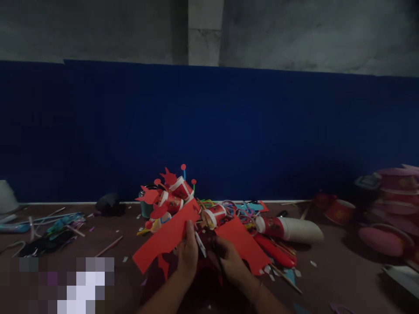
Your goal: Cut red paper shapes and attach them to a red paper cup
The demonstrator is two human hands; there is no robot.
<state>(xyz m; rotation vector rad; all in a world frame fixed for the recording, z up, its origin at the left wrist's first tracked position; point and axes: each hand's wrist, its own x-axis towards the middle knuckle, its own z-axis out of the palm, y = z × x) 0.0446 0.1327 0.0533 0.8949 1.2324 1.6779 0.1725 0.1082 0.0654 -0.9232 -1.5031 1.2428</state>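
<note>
My left hand (189, 251) is closed on a strip of red paper (163, 240), which slants down to the left. A small white piece (200, 244) shows beside its fingers; I cannot tell whether it is held too. My right hand (229, 259) is closed around dark-handled scissors (216, 252), whose blades are hard to make out. Beyond it lies another red paper sheet (244, 244). Right behind my hands is a red-and-white paper cup (214, 215). Two more decorated paper cups (181, 188) with red paper cutouts and coloured stalks stand behind the strip.
A stack of paper cups (293, 231) lies on the brown table (327, 279) at right, by a shiny red item (278, 253). Coloured pipe cleaners (235, 209) are heaped at the back. Tangled craft strips (62, 224) lie left. Pink items (386, 240) stand far right. A blue wall panel (209, 131) rises behind.
</note>
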